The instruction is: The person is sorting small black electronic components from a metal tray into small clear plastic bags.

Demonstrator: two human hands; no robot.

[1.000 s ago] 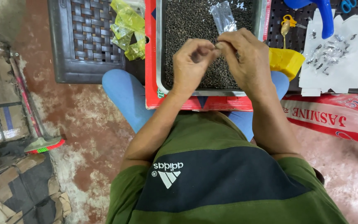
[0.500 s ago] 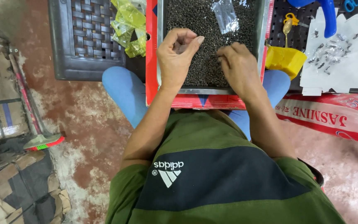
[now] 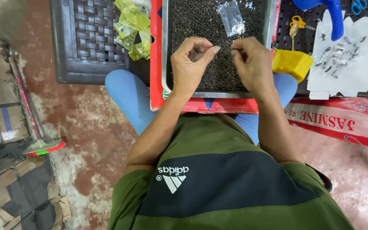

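1. You have one metal tray (image 3: pixel 269 25) in front of you, resting on one red box (image 3: pixel 156 64) on your lap. The tray is full of small dark seeds (image 3: pixel 201 21), too many to count.
2. One small clear bag (image 3: pixel 231 18) lies on the seeds near the far end of the tray.
3. Your two hands are over the near part of the tray, close together but not touching.
4. Your left hand (image 3: pixel 190 64) has its grip pinched together, thumb against fingertip. Whatever it pinches is too small to make out.
5. Your right hand (image 3: pixel 252 61) is curled with its fingertips close together too. You cannot tell what it holds.
6. Left of the tray lies one bunch of crumpled yellow-green bags (image 3: pixel 133 27) on one dark woven mat (image 3: pixel 86 38).
7. Right of the tray sits one yellow cup (image 3: pixel 292 64), with one white sheet (image 3: pixel 350 55) beside it, dotted with many small filled packets (image 3: pixel 335 57).
8. One broom (image 3: pixel 43 147) lies on the floor at your left.
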